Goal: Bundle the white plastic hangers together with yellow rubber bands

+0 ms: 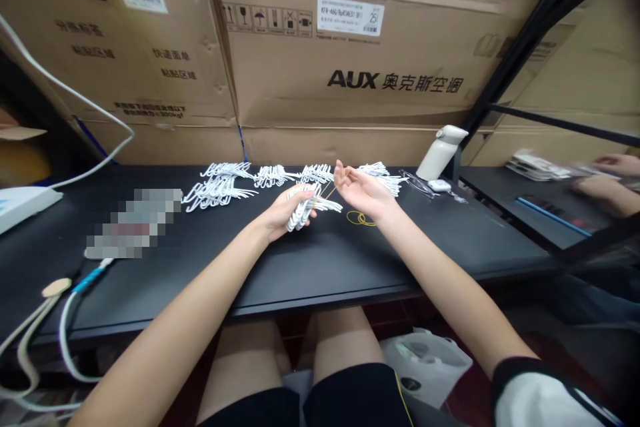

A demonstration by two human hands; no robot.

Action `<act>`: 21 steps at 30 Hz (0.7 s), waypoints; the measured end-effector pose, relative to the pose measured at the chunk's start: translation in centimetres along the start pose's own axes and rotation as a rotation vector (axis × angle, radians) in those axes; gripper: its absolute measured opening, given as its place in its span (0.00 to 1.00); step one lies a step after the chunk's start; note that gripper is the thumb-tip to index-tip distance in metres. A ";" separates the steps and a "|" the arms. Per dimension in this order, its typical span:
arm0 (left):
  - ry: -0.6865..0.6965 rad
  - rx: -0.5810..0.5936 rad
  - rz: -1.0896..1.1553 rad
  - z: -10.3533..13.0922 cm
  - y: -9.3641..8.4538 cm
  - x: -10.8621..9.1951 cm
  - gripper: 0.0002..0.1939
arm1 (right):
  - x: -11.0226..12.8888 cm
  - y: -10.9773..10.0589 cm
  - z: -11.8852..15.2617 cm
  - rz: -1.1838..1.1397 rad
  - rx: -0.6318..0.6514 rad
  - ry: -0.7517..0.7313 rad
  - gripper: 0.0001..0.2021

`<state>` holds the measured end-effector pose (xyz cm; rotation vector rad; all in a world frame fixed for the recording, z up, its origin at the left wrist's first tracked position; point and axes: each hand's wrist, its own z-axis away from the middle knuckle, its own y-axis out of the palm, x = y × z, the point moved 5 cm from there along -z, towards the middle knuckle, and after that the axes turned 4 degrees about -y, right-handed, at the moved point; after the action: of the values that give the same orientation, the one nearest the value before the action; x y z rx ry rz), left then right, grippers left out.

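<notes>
My left hand (278, 217) is closed around a bundle of thin white strands (301, 212) with looped ends, perhaps cords or wire pieces; I cannot tell which. Stretched from this bundle to my right hand (369, 193) is a thin yellowish rubber band (331, 189). The fingers of my right hand are raised and bent, pulling the band. Below that hand, several loose yellow rubber bands (362, 219) lie on the black table (320, 267). Similar white bundles lie in a row behind my hands, among them a left bundle (213, 192) and a middle bundle (271, 176).
A white bottle (441, 153) stands at the back right, beside a small white case (439, 185). To the left lie a blurred-out device (135, 223) and its white cable (67, 320). Large cardboard boxes (350, 100) form the back. Another person's hands (607, 180) show far right.
</notes>
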<state>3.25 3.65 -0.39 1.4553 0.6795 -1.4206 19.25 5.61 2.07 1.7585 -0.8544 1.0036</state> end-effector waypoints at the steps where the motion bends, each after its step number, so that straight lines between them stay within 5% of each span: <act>1: 0.014 -0.029 0.004 -0.1 -0.1 0.0 0.12 | 0.0 0.0 -0.1 -0.018 -0.022 -0.031 0.05; 5: 0.069 -0.039 -0.011 -0.1 -0.1 -0.2 0.15 | -0.1 0.9 0.4 0.134 -0.062 -0.150 0.09; 9: 0.099 -0.006 -0.081 0.2 0.3 -0.3 0.21 | 0.1 1.4 1.3 0.435 -0.242 -0.385 0.19; 13: 0.124 0.043 -0.178 0.3 0.7 -0.2 0.25 | -0.5 0.9 1.4 0.545 -0.336 -0.367 0.20; 17: 0.287 0.051 -0.412 0.3 0.5 -0.5 0.23 | -1.6 1.3 0.9 0.483 -0.154 -0.188 0.22; 21: 0.482 -0.022 -0.662 0.2 0.1 -0.6 0.22 | -1.8 2.3 1.2 0.555 0.059 -0.171 0.26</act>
<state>3.12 3.55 0.25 1.6513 1.5867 -1.5301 16.76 3.95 1.01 1.7082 -1.4878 1.2475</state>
